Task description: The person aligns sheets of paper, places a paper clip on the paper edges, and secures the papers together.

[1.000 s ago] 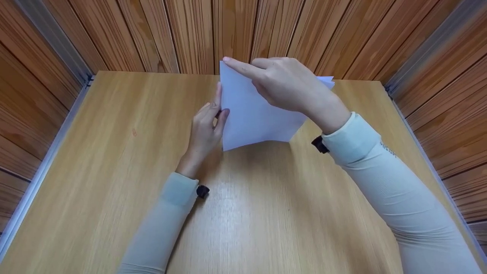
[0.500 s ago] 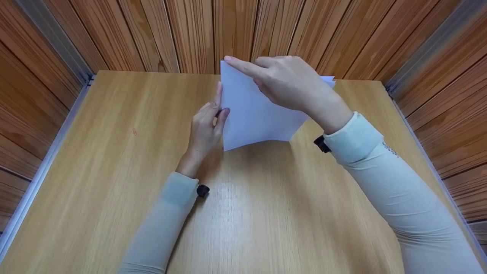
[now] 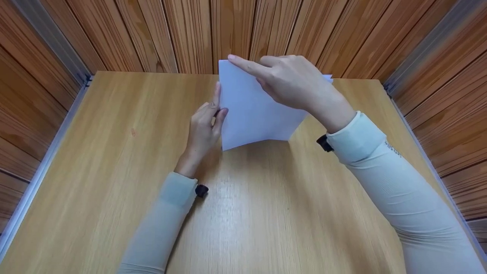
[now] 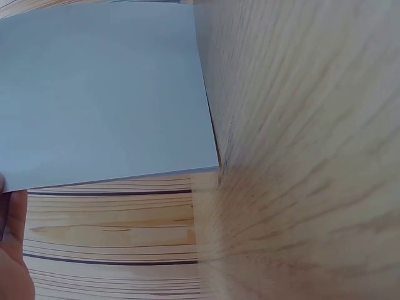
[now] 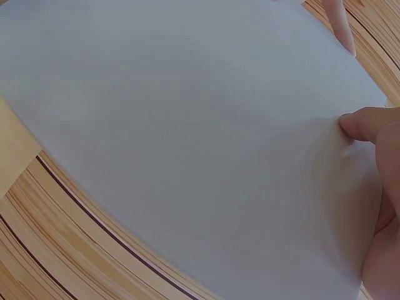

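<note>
Sliding a tiny bit right since before, the right hand pinches the top of the white paper, upper middle of the frame, while the left hand holds its left edge.

My head feed is bright, with pale glare midway between the worktop's left and right edges and soft shadows below the paper and toward the right edge. My wrist feeds look greyer, the left's nearest woodgrain blurred.
</note>
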{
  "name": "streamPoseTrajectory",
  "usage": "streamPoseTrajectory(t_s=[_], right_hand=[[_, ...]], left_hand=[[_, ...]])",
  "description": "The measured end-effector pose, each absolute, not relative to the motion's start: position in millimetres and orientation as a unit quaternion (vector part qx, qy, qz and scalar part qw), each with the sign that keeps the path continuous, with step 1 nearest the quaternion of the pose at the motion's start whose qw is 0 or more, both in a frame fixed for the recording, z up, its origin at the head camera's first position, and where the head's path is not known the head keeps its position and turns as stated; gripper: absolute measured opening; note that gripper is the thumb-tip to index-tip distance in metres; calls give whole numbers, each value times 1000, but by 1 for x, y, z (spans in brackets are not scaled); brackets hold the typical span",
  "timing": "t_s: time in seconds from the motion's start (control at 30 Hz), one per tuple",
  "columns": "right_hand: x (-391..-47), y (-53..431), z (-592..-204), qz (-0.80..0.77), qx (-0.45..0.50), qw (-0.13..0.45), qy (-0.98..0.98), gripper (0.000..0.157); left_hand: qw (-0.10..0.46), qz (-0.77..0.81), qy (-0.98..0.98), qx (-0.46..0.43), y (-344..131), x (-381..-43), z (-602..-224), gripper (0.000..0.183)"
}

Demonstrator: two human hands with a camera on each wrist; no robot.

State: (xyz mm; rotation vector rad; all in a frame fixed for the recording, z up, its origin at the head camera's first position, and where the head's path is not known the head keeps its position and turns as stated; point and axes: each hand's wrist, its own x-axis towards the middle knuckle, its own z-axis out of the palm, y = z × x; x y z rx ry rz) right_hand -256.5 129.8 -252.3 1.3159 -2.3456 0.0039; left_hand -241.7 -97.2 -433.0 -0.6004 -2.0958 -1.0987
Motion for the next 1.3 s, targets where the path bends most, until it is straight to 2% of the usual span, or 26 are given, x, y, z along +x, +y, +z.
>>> streamPoseTrajectory(t_s=[0.37, 0.9, 1.13, 1.3], right_hand=[[-257, 137, -253, 5, 482, 227, -846, 61], [-256, 142, -250, 8, 474, 206, -856, 59], [-256, 146, -249, 3, 468, 204, -860, 61], [-258, 148, -249, 12, 472, 210, -856, 62]], left_hand=[[374, -423, -785, -256, -99, -241, -438, 52], [347, -428, -800, -237, -97, -242, -434, 58], [360, -432, -790, -247, -99, -240, -438, 51], [369, -425, -787, -253, -99, -244, -436, 52]])
